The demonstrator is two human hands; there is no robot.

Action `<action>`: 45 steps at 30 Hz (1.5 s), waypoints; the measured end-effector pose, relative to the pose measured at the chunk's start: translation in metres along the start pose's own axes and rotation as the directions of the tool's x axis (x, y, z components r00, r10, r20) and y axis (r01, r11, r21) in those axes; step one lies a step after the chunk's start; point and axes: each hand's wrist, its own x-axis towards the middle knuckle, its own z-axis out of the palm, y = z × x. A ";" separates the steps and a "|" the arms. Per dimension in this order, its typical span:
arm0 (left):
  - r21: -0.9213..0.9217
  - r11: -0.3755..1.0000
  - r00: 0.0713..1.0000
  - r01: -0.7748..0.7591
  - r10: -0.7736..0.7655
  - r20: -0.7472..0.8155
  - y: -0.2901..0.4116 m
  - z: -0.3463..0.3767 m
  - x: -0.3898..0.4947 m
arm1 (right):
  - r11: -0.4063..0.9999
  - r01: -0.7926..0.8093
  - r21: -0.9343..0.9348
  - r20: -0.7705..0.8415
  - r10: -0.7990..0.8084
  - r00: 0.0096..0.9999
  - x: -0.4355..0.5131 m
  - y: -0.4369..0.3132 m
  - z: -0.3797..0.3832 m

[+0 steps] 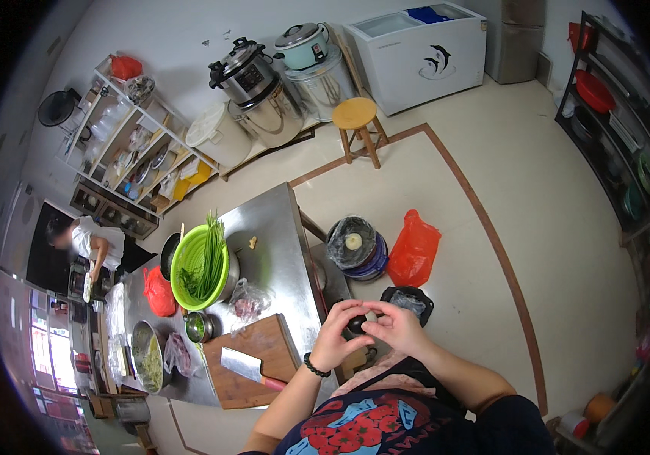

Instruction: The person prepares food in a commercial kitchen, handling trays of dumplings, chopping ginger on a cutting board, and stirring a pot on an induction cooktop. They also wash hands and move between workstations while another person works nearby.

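Note:
Close in front of my body, my left hand [333,338] holds a dark, glossy, rounded thing [356,325] that looks like a preserved egg. Pale, shell-like covering shows on its right side, where the fingers of my right hand [400,330] pinch it. Fingers hide much of it. Beneath and just beyond my hands is a container lined with a black bag [427,307]. To the left, a wooden cutting board [228,389] lies on the steel table [271,227]. A cleaver [242,364] rests flat on the board, its red handle towards my left forearm.
A green basket of long green stalks [202,273], a metal bowl of chopped food [151,358] and a red bag [159,293] stand on the table. A red plastic bag [414,250] lies beyond my hands. Farther off are a wooden stool [354,114] and a person [97,242].

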 end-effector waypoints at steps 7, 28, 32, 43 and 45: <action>-0.113 0.993 0.998 0.025 -0.030 -0.049 -0.006 -0.001 -0.004 | 0.989 0.060 0.136 -0.040 -0.055 0.998 0.000 0.007 0.001; -0.099 0.994 0.999 0.051 -0.052 -0.005 -0.004 0.002 -0.006 | 0.999 0.047 0.015 -0.024 -0.047 0.999 0.000 0.004 -0.012; -0.118 0.992 0.994 0.054 -0.064 -0.086 -0.010 0.000 -0.013 | 0.993 0.035 0.115 0.009 -0.036 0.999 0.005 0.007 -0.001; -0.695 0.719 0.967 0.010 -0.183 -0.175 -0.031 0.041 -0.017 | 0.983 -0.018 0.182 -0.049 0.027 0.998 0.024 0.017 0.038; -0.695 0.713 0.933 -0.095 -0.179 -0.312 -0.054 0.056 -0.033 | 0.961 -0.177 0.212 0.050 0.170 0.984 0.023 0.028 0.030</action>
